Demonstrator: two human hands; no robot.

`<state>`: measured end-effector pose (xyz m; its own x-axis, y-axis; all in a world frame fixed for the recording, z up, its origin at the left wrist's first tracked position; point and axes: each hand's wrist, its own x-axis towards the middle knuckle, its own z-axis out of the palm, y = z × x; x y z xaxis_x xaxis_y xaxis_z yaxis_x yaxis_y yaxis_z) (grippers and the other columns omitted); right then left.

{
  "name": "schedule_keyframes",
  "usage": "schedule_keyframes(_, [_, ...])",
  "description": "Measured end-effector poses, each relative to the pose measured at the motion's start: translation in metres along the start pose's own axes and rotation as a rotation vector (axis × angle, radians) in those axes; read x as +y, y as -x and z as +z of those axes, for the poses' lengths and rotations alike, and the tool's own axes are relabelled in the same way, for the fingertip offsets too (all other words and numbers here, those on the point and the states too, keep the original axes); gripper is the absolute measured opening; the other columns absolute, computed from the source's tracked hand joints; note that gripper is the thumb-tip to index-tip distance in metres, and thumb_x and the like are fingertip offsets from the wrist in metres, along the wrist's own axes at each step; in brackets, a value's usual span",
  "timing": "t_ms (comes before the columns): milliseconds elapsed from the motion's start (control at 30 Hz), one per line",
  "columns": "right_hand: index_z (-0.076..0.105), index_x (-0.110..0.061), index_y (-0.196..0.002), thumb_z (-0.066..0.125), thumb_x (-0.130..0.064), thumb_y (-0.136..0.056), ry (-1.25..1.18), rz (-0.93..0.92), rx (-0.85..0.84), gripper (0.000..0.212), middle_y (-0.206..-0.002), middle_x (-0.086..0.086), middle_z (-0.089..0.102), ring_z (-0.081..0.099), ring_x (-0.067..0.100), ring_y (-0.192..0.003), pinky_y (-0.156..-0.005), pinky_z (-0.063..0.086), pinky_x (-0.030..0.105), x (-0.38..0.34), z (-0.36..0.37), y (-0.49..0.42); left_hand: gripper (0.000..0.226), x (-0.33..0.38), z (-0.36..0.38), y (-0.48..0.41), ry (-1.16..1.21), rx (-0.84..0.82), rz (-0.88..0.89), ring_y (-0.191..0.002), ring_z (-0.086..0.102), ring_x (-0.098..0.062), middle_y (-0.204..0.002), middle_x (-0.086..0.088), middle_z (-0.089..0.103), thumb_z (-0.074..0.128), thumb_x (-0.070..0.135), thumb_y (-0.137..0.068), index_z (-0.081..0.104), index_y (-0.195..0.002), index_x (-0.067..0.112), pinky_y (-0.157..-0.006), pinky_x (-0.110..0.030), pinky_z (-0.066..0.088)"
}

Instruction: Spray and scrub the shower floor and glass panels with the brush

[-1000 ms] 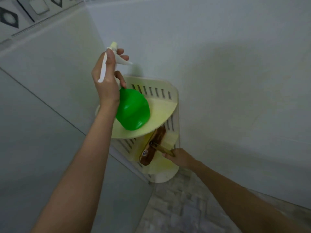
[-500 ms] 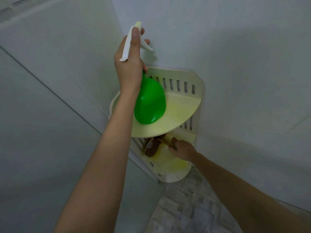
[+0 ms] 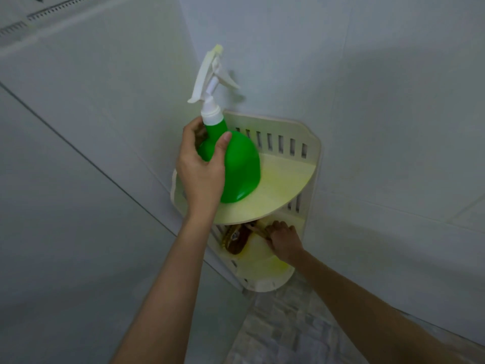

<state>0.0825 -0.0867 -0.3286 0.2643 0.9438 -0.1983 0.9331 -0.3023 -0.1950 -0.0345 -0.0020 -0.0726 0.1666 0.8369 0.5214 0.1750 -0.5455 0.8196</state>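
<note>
Green spray bottle (image 3: 237, 166) on upper shelf (image 3: 283, 179), left hand (image 3: 202, 170) curled round its neck; right hand (image 3: 284, 241) grips brush (image 3: 236, 241) handle below.

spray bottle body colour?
Bright green body with a white trigger head; the head view shows it.

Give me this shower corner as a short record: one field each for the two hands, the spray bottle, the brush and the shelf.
Left grip: hand holds the spray bottle round its green neck
Right grip: hand curls on the brush handle, lower tier
Spray bottle: upright, base at the upper tier, white trigger head on top
Brush: brown, lying on the lower tier, partly hidden by the upper one
Shelf: cream, two tiers, slotted back, fixed in the wall corner
Floor: grey tiles below
</note>
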Motion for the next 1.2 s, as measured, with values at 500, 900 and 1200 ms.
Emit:
schedule_keyframes(500, [0.056, -0.015, -0.13, 0.045, -0.012, -0.097, -0.016, 0.041, -0.009, 0.034, -0.125, 0.012, 0.045, 0.039, 0.031, -0.121, -0.081, 0.05, 0.041, 0.007, -0.009, -0.017, 0.036, -0.001, 0.013, -0.019, -0.001, -0.085, -0.031, -0.087, 0.061, -0.005, -0.097, 0.009, 0.065, 0.071, 0.025, -0.093, 0.059, -0.121, 0.006, -0.078, -0.017, 0.049])
schedule_keyframes(900, [0.052, -0.015, -0.134, 0.041, -0.014, -0.1, -0.047, 0.06, -0.028, 0.036, -0.121, 0.012, 0.047, 0.04, 0.031, -0.118, -0.083, 0.047, 0.04, 0.009, -0.009, -0.013, 0.026, -0.008, 0.036, -0.024, 0.017, -0.084, 0.009, -0.09, 0.057, 0.014, -0.099, 0.019, 0.06, 0.066, 0.022, -0.097, 0.055, -0.12, 0.015, -0.081, -0.011, 0.045])
schedule_keyframes(1200, [0.032, -0.012, -0.148, 0.035, -0.026, -0.104, 0.05, 0.103, -0.06, 0.046, -0.138, 0.014, 0.044, 0.042, 0.031, -0.124, -0.097, 0.04, 0.041, 0.019, -0.019, 0.005, 0.056, 0.006, 0.014, 0.005, -0.016, -0.132, -0.045, -0.137, 0.044, -0.009, -0.152, -0.003, 0.049, 0.059, 0.025, -0.102, 0.04, -0.153, 0.012, -0.111, -0.016, 0.036])
